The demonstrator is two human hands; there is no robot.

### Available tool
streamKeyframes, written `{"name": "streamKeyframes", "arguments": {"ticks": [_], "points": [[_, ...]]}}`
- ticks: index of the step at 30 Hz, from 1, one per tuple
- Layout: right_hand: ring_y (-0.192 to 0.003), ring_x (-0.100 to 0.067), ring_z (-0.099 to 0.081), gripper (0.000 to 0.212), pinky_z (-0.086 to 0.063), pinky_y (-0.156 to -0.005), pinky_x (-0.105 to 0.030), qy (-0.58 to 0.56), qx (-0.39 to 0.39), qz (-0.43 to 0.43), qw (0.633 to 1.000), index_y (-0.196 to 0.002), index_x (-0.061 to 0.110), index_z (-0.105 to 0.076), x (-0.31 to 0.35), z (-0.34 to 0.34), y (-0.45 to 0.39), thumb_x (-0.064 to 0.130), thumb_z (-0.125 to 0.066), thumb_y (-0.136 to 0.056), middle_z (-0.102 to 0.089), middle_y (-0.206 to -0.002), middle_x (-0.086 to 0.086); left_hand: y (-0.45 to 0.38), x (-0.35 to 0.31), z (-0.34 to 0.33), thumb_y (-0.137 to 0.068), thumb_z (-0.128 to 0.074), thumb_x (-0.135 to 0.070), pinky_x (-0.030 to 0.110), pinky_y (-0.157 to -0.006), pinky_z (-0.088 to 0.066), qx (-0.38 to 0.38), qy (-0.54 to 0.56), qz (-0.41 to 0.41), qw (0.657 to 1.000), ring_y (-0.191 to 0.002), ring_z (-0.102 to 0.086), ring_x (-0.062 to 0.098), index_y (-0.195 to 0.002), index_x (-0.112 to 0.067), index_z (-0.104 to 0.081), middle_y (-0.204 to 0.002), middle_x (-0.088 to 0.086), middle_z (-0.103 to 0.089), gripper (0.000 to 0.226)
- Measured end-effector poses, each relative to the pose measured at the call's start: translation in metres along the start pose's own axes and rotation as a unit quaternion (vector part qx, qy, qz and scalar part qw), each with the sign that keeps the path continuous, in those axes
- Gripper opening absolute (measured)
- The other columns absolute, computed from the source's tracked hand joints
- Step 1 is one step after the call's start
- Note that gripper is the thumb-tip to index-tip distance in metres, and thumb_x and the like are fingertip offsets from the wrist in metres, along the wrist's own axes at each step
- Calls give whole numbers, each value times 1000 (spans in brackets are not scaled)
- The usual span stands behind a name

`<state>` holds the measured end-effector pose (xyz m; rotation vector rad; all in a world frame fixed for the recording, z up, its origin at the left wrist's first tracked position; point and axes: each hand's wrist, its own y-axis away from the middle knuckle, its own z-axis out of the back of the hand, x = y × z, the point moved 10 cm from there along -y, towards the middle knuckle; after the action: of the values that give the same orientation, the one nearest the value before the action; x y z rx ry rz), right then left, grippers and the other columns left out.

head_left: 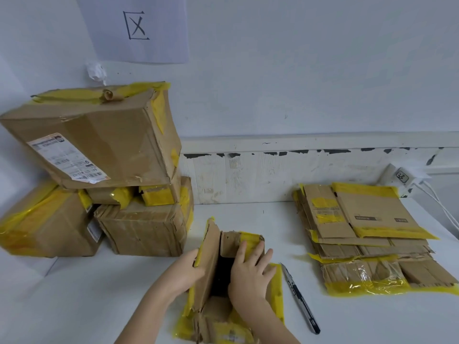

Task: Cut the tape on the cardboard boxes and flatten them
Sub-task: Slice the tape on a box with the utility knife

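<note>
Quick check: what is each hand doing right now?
Left hand: grips the left flap of the small opened brown cardboard box.
Right hand: open, fingers pressing flat on the box's right side.

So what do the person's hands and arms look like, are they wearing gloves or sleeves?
No gloves or sleeves show. Both the left hand and the right hand are bare, as are both forearms down to the picture's lower edge. No rings, watch, bracelets or markings are visible on them.
</note>
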<state>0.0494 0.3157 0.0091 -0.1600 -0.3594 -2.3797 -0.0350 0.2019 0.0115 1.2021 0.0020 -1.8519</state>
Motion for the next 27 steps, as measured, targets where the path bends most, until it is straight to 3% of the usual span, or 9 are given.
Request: {"name": "streamKeyframes", "arguments": {"ticks": [2, 4, 6, 8, 10, 17, 21, 25, 27], "points": [[-138, -53, -4, 89, -22, -108, -59, -58, 34, 32, 997, -150, 6, 0, 0, -10, -9, 17, -60, -84, 3, -151, -34, -2, 6, 5, -95, -39, -6, 22, -65, -36, -9, 11, 6, 1000, -70, -45, 6, -104, -34, -52, -81, -11, -48, 32], [-142, -42, 10, 86, -10, -114, -54, -171, 105, 55, 978, -148, 16, 17, -6, -16, -14, 4, -42, -87, 18, -155, -18, -3, 8, 5, -98, -36, -7, 17, -64, -35, -22, -9, 13, 1000, -74, -43, -2, -127, -31, -42, -89, -20, -45, 38], [-144, -30, 1, 87, -14, -114, -45, -304, 118, 77, 942, -149, 23, 17, -16, -12, -15, -1, -39, -87, 14, -158, -6, -4, 7, 2, -99, -34, -8, 19, -82, -39, -32, -41, 17, 999, -113, -49, 8, -146, -19, -23, -131, -10, -46, 50], [-125, -14, -27, 87, -27, -102, -30, -408, 126, 85, 900, -149, 28, 12, -27, -2, -13, -2, -41, -87, 1, -159, 3, -5, 7, 2, -100, -33, -8, 22, -97, -33, -47, -56, 25, 997, -138, -29, 16, -150, -15, -10, -154, 0, -22, 56], [-144, -24, -13, 84, -30, -99, -22, -451, 133, 99, 877, -150, 28, 7, -37, 0, -11, -3, -42, -88, -4, -157, 11, -5, 8, 3, -100, -33, -8, 21, -96, -32, -55, -59, 31, 996, -140, -27, 17, -150, -14, -7, -156, 2, -18, 57], [-142, -8, -16, 80, -22, -107, -20, -543, 168, 99, 817, -149, 30, -9, -57, 3, -10, -12, -37, -87, -15, -156, 8, -10, 24, 2, -99, -36, -7, 30, -110, -27, -45, -42, 37, 997, -140, -27, 18, -151, -16, -8, -156, 2, -18, 60], [-137, -6, -23, 77, -27, -105, -16, -520, 163, 99, 832, -149, 29, -9, -48, 7, -11, -7, -40, -88, -16, -155, 9, -10, 31, 16, -98, -41, -9, 32, -111, -30, -54, -41, 40, 997, -136, -34, 18, -151, -18, -13, -154, 2, -25, 60], [-140, -12, -20, 81, -25, -111, -22, -468, 101, 66, 875, -151, 21, -4, -28, -1, -3, 7, -52, -88, -10, -156, 7, 2, -18, 33, -87, -50, 5, 33, -93, -43, -201, -269, -43, 941, -113, -48, 15, -151, -25, 2, -152, 8, -24, 87], [-144, -18, -7, 86, -14, -115, -28, -444, 74, 47, 892, -151, 18, 0, -21, -6, 4, 13, -55, -86, 0, -158, 5, 12, -53, 20, -63, -75, 4, 34, -83, -47, -246, -419, -129, 865, -110, -53, 24, -137, -18, -45, -143, 11, -40, 83]]}}
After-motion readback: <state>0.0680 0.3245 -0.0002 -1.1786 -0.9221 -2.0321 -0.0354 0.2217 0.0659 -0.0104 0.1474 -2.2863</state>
